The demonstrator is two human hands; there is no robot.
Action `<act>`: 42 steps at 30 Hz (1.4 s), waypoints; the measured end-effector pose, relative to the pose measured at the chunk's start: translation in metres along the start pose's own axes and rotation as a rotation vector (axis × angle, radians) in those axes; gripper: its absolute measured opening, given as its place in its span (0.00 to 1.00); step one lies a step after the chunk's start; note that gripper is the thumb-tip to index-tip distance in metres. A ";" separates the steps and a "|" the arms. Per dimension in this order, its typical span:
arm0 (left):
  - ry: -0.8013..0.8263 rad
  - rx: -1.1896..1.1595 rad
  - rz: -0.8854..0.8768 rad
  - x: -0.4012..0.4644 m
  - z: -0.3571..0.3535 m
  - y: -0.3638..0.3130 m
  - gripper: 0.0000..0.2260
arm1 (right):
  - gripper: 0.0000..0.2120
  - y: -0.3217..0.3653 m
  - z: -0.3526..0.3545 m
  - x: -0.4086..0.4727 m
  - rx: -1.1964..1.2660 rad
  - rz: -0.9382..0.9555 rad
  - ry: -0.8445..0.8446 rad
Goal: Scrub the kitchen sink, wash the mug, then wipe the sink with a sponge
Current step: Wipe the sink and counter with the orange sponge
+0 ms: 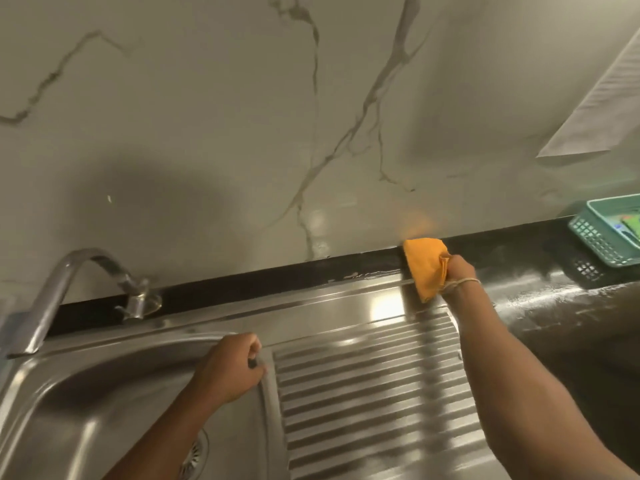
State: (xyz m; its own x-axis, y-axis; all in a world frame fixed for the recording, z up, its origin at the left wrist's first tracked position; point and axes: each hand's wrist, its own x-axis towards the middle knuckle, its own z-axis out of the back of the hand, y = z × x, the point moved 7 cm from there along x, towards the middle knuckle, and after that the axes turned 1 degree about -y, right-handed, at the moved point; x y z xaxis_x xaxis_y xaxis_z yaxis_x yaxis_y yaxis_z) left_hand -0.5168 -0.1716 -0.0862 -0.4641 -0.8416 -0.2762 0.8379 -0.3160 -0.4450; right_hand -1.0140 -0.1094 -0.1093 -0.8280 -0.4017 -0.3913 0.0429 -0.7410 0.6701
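A steel sink point(104, 393) fills the lower left, with a ribbed drainboard point(374, 375) to its right. My right hand point(459, 277) grips a folded orange cloth point(425, 266) and holds it against the back edge of the drainboard, where the steel meets the black counter strip. My left hand point(232, 367) rests on the sink rim between bowl and drainboard, fingers curled; a small dark thing shows by the thumb, too small to identify. No mug is in view.
A chrome tap point(69, 289) stands at the back left over the bowl. The drain strainer point(195, 455) shows beside my left forearm. A green plastic basket point(606, 233) sits on the wet black counter point(554, 306) at far right. A marble wall rises behind.
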 end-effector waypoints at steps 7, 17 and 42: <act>0.032 0.039 -0.047 0.012 -0.010 -0.003 0.12 | 0.21 0.029 0.018 0.010 -0.238 0.390 -0.228; 0.030 0.070 -0.139 0.007 -0.014 -0.010 0.10 | 0.38 -0.003 -0.046 0.024 -0.928 0.711 0.039; 0.007 0.004 -0.058 -0.080 0.015 0.143 0.15 | 0.34 0.097 -0.338 -0.263 -0.679 0.775 0.040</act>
State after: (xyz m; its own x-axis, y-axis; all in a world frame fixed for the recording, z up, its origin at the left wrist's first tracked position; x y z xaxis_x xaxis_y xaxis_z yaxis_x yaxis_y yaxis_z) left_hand -0.3552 -0.1562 -0.1147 -0.5141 -0.8188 -0.2556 0.8105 -0.3661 -0.4573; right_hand -0.6036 -0.2574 -0.1547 -0.4199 -0.9070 -0.0321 0.8742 -0.4136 0.2544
